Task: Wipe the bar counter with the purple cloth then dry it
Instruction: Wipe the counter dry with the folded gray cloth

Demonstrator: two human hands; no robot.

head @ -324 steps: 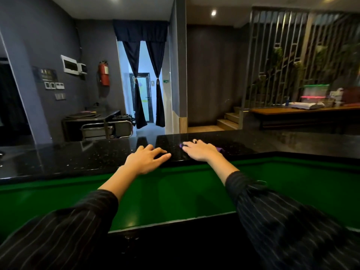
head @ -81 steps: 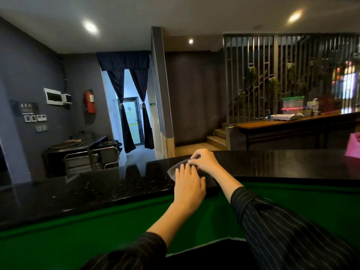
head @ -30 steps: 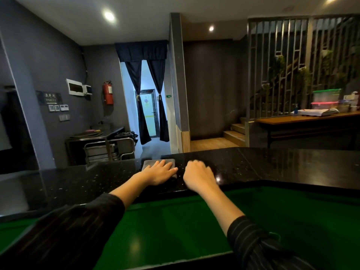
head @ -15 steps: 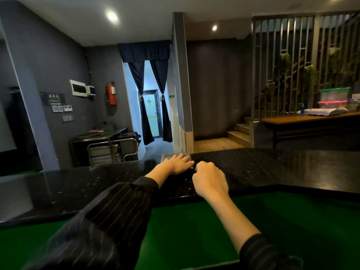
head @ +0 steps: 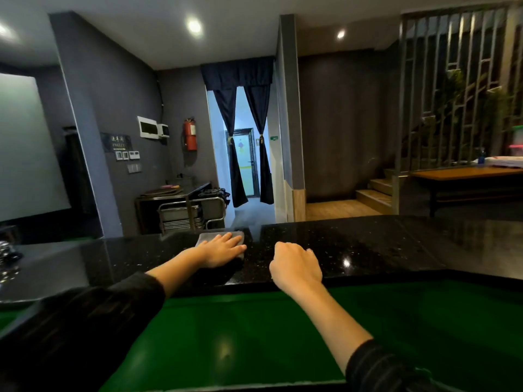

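Black speckled bar counter (head: 368, 244) fills most of my feed. The left hand (head: 223, 250) lies flat on it, fingers straight, pressing the grey cloth (head: 208, 238) down near the far edge. The right hand (head: 295, 264) sits just beside it, fingers curled, holding nothing. The wall sign (head: 116, 142) looks like TOILET

The left hand (head: 219, 248) now presses flat on a grey cloth (head: 208, 238) (earlier the right pressed a purple cloth), while the right hand (head: 295, 267) has curled up, off the cloth, on the counter (head: 368, 244)
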